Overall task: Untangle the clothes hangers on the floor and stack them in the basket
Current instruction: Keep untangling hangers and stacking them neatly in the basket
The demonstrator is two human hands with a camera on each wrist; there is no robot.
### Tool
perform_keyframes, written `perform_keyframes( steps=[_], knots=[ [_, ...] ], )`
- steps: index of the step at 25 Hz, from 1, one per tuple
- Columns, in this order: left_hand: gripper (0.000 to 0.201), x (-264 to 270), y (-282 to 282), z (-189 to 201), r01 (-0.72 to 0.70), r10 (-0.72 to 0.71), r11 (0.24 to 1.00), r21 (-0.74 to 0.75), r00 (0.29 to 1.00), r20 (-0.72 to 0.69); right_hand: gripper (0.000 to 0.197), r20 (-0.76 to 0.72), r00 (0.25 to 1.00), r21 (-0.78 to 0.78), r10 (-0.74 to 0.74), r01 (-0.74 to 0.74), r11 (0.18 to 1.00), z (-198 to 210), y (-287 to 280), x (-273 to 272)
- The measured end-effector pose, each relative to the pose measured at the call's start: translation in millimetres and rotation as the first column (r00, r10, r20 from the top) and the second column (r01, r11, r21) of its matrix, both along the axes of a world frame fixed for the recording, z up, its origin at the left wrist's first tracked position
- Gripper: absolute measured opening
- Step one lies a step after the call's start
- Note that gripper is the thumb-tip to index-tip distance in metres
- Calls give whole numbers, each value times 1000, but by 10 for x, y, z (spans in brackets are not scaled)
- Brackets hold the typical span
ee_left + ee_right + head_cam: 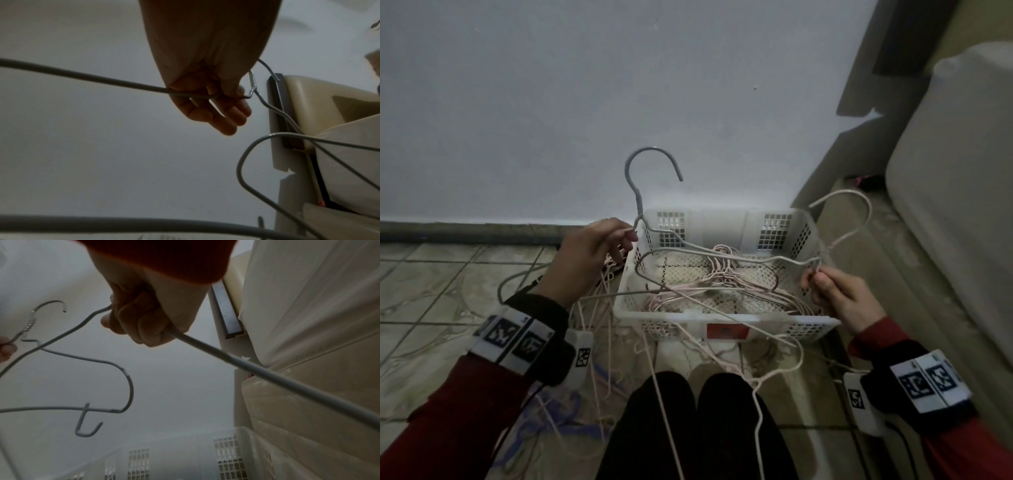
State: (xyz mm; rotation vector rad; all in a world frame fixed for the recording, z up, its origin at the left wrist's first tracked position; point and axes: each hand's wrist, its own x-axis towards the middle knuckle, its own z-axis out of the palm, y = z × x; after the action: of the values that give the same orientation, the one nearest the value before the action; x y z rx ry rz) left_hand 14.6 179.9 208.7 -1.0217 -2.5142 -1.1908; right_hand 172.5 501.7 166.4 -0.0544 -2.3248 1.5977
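Over the white plastic basket (719, 222), two wire hangers cross in the air. My left hand (625, 240) pinches the grey hanger (636, 192) just under its twisted neck; its hook points up against the wall. In the left wrist view my left-hand fingers (226, 112) curl round the grey wire (82, 76). My right hand (816, 279) grips the white hanger (859, 205) at its neck, by the basket's right rim; the right wrist view shows this fist (144, 324) closed on the white wire (226, 357). Several pink hangers (719, 277) lie stacked in the basket.
A tangle of pink and bluish hangers (599, 346) lies on the tiled floor left of and in front of the basket. My black-clad legs (688, 428) are at the bottom. A pale upholstered piece (962, 205) stands close on the right; a wall (585, 102) is behind.
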Motion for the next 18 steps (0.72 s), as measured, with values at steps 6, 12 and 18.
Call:
perform_keyframes(
  steps=[6,12,18],
  knots=[
    [49,20,5,198,71,-70,997,20,997,-21,28,-53,998,22,22,-20,1000,147,1,-4],
    [21,214,121,220,98,-106,993,-65,986,-129,27,-95,993,81,64,-56,995,255,-194,-81],
    [36,261,126,192,-42,29,998,-48,968,-249,31,-32,997,52,64,-63,997,297,-256,-165]
  ],
)
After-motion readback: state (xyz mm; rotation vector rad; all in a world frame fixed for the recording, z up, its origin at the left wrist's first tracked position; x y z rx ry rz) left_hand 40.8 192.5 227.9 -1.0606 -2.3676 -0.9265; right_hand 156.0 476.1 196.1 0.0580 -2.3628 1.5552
